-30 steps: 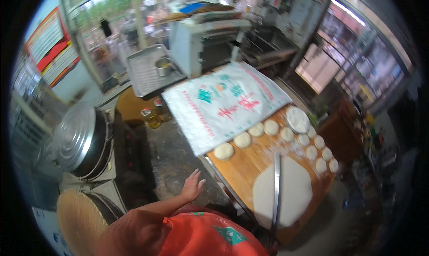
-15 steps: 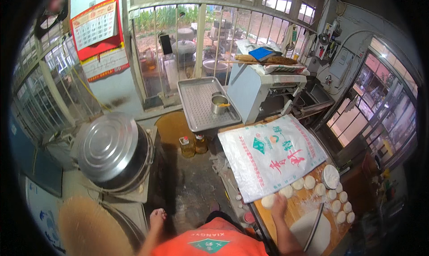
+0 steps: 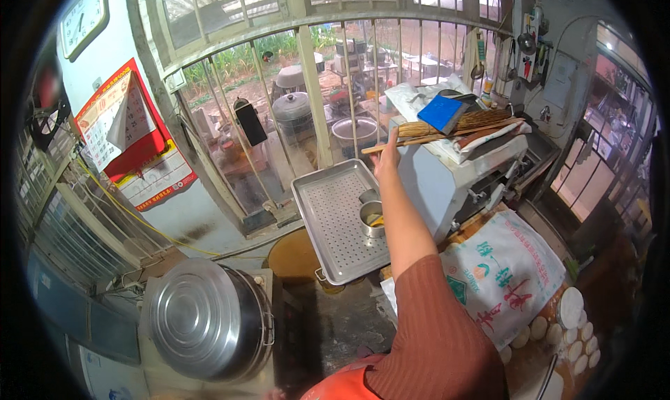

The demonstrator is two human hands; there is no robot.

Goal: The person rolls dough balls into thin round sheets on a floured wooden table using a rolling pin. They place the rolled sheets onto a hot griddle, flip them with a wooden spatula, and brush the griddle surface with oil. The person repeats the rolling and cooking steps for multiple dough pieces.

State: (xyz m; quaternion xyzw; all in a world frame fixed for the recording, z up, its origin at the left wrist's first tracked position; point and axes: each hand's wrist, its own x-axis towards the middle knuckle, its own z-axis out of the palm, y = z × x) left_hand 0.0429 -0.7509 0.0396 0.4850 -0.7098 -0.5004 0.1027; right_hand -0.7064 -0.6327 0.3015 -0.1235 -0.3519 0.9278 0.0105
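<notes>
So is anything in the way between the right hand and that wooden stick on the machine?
Nothing visible is: the right hand is at the left end of the wooden stick, though I can't tell if it grips it. The blue object lies farther right, on the straw bundle, not between them.

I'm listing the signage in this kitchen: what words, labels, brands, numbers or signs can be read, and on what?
I won't copy the wording, but it stands here:
Wall calendar: date numbers on a curling page, red backing.
Clock: numerals round a white face.
White sheet: large red and green characters, green diamond; its finer print is too small to read.
</notes>
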